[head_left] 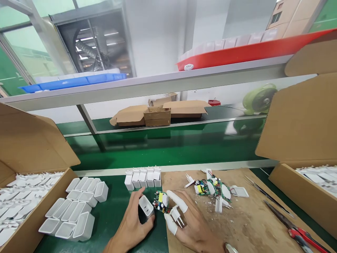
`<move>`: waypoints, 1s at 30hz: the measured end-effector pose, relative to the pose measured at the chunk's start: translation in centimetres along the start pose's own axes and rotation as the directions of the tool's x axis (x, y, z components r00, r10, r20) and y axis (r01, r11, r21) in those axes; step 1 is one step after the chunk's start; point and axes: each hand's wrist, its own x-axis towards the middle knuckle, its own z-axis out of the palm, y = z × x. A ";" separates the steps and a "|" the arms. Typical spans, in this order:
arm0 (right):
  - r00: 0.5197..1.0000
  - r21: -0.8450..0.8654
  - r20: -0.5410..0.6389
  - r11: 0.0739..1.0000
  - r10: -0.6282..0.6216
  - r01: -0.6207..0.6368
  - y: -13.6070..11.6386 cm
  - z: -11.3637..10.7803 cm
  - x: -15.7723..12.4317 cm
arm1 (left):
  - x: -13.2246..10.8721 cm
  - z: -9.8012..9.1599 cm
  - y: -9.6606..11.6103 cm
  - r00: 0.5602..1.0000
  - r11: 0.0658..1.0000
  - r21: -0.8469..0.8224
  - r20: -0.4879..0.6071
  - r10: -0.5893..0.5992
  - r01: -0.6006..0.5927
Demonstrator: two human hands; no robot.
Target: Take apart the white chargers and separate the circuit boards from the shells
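My left hand is closed around a small white charger housing, whose end with narrow slots faces up. In my right hand, with white finger cots on the thumb and forefinger, is a circuit board with yellow and dark components. A white plug piece with metal pins sits at the board's right end, between the fingers. The board's left end is right beside the housing; whether they touch I cannot tell. Behind the hands stands a row of white charger bodies. More circuit boards lie in a pile to the right.
Open white housings stand grouped at left, beside a cardboard box of white parts. Tweezers and red-handled pliers lie on the brown board. Another cardboard box is at right. A shelf crosses above.
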 end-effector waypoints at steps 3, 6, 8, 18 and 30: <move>1.000 0.015 0.026 1.000 -0.015 0.014 -0.2 0.1 0.0 | 0.0 0.3 -0.4 0.996 0.999 -0.040 0.093 0.001 0.003; 0.999 0.002 0.025 1.000 -0.022 0.022 -0.3 0.3 -0.1 | 0.1 0.3 -0.8 0.997 0.997 -0.068 0.075 -0.016 0.021; 0.999 0.000 0.034 1.000 -0.025 0.025 -0.4 0.3 -0.1 | 0.1 0.3 -0.9 0.996 0.994 -0.079 0.034 0.078 -0.076; 0.996 0.049 0.041 0.996 -0.076 0.074 -0.4 0.7 -0.1 | 0.0 -0.1 -1.0 0.962 0.961 -0.046 0.013 0.272 -0.271; 0.989 0.022 0.101 0.994 -0.106 0.104 -0.7 1.2 -0.5 | 0.3 0.0 -0.7 0.934 0.934 -0.002 -0.013 0.358 -0.358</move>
